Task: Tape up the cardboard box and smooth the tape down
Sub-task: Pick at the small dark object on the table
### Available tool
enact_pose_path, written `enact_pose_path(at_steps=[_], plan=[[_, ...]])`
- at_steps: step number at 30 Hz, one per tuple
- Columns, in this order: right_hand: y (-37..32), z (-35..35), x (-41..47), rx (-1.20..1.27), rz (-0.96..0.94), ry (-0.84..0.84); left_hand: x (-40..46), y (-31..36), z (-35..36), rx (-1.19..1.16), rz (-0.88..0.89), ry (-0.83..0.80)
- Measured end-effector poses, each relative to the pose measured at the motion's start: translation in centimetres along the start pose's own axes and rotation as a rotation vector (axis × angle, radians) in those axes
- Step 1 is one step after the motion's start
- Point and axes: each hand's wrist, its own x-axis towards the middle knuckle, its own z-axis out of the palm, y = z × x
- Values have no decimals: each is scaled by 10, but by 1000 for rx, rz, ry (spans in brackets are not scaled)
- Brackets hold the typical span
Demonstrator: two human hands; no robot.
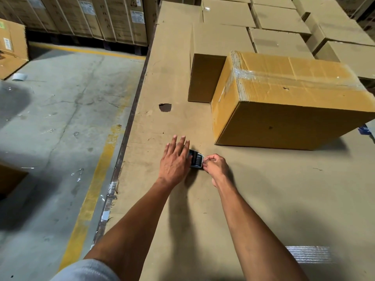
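Fingers (207,159) on tape dispenser (195,160)

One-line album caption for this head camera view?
Both hands, left and right, work a tape dispenser near a taped cardboard box.

Tan cardboard box (284,102) lying closed on the desk, clear tape along its top seam, dark tape dispenser (195,159) nearby

I see matt brown cardboard covering the worktop (253,189), a yellower cardboard box (284,110) with glossy, crinkled clear tape (243,75), and a rough, scuffed concrete floor (60,122).
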Motion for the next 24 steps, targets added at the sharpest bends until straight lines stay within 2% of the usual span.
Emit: enact_pose_path(at_steps=[6,13,18,24], plan=[[-10,2,-6,159,73,-43,2,-2,2,0,-19,-31],[-9,-3,-6,336,162,-104,-2,-18,-7,-275,-132,12],[-8,-11,-4,398,207,-166,0,-17,-10,-147,-92,-71],[-11,-19,-1,370,166,-184,-1,-15,-11,-164,-121,-89]])
